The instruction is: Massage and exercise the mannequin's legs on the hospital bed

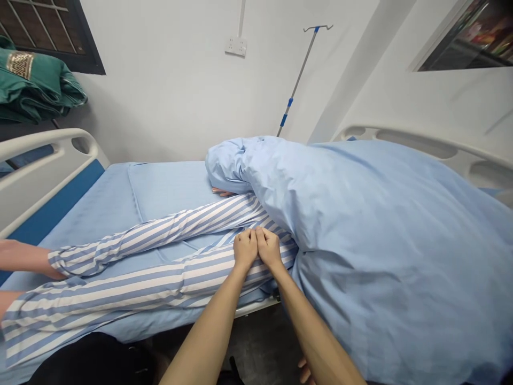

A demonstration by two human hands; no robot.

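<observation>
A person lies on a hospital bed (pixel 120 198) in blue and white striped trousers (pixel 168 235), with the upper body hidden under a light blue quilt (pixel 360 224). My left hand (pixel 245 249) and my right hand (pixel 268 248) rest side by side on the nearer thigh, just at the quilt's edge. Both have their fingers curled and pressed into the striped fabric. The lying person's fingers (pixel 222 192) peek out from under the quilt on the far side. Their bare feet (pixel 20 256) reach the left edge of the view.
White bed end boards stand at left (pixel 44 155) and right (pixel 420 139). An IV pole (pixel 298 77) leans by the white wall, under a socket (pixel 235 46). Green folded cloth (pixel 36 80) lies at top left. Dark floor shows below the bed's near edge.
</observation>
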